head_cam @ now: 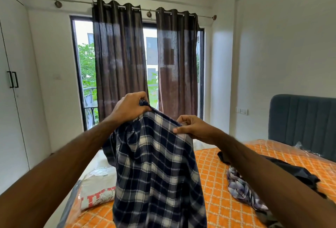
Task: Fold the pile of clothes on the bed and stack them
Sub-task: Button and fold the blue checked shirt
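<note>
- The navy-and-white checked shirt (pixel 156 165) hangs in the air in front of you, held up by its top edge over the near side of the bed (pixel 214 176), with its lower part dropping out of view.
- Your left hand (pixel 130 108) grips the higher end of that top edge, fingers curled tight around a bunch of cloth.
- Your right hand (pixel 192 127) pinches the same edge lower down, thumb pressed on the fabric against the forefingers.
- The two grips sit at different heights, so the shirt hangs skewed and bunched on its left side. My guess is you are still finding the shoulders before the first fold.
- If you lay it down like this, the bunched side will likely fold in crooked and the stack will sit lumpy.
- The right-hand pinch looks light; a shake to open the shirt could pull the edge free and drop that side.
- To your right on the orange patterned cover lie a crumpled pale striped garment (pixel 241 186) and a dark garment (pixel 291 169), both unfolded. Lowering the shirt that way could tangle it with them.
- To your left lies a grey garment with red lettering (pixel 98 191), seemingly in clear plastic; a fold set partly on it could slide.
- Beyond are the brown curtains (pixel 118 60), a white wardrobe (pixel 11 82) and a blue-grey headboard (pixel 301 124).
</note>
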